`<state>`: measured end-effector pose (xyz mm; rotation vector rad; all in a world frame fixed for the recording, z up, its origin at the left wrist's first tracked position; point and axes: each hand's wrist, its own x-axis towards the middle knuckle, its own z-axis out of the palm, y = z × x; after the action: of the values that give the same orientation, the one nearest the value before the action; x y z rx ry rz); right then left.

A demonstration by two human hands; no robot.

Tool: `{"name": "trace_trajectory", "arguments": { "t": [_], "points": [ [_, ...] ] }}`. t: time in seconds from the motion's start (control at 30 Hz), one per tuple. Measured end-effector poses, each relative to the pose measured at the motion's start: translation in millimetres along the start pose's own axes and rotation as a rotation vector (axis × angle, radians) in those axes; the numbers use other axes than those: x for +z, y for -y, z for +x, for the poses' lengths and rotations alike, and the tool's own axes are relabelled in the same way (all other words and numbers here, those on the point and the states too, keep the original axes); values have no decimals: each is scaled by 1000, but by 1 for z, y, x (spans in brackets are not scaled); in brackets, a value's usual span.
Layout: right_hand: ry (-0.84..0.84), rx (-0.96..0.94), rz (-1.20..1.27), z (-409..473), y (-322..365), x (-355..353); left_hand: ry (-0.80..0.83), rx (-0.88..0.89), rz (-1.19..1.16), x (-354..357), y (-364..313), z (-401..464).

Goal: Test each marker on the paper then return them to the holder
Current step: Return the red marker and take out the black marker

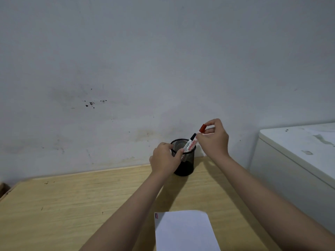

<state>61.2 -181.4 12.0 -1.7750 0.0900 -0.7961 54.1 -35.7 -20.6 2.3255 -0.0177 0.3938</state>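
Right hand [214, 140] pinches red-capped marker [192, 142] above holder [183, 160], which left hand [165, 158] grips

Red lettering printed lengthwise along the white barrel of the marker [190, 144], too small and blurred to spell out; finer dark print beside it, likewise unreadable. Two short strokes, one red and one dark, side by side at the top left corner of the paper [184, 230]: plain marks, no letters or numbers. Nothing legible anywhere else.
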Motion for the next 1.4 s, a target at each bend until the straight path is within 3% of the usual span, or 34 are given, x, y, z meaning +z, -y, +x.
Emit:
{"name": "trace_trajectory", "arguments": {
  "t": [0.27, 0.43, 0.63, 0.77, 0.93, 1.0, 1.17, 1.27, 1.4],
  "points": [
    [200, 49, -307, -2, -25, 13, -32, -45, -61, 2, 4, 5],
    [146, 31, -400, 15, -21, 15, -33, -52, -34, 2, 4, 5],
    [241, 65, -541, 33, -18, 28, -36, -47, 4, 1, 2, 4],
    [260, -3, -510, 33, -15, 31, -40, -44, 15, 0, 0, 3],
    [300, -110, -244, 27, 8, 19, -7, -16, 34, -3, -1, 3],
    [212, -192, -184, 23, 22, 6, -26, 1, -85, -5, 0, -1],
    [-4, -253, 85, -18, 42, -33, -70, 104, -733, -24, -16, -33],
    [34, -154, 249, -56, 36, -38, 11, 235, -962, -34, -24, -50],
    [124, -93, 330, -95, 29, -36, -40, 206, -1008, -44, -29, -68]
  ]
}}
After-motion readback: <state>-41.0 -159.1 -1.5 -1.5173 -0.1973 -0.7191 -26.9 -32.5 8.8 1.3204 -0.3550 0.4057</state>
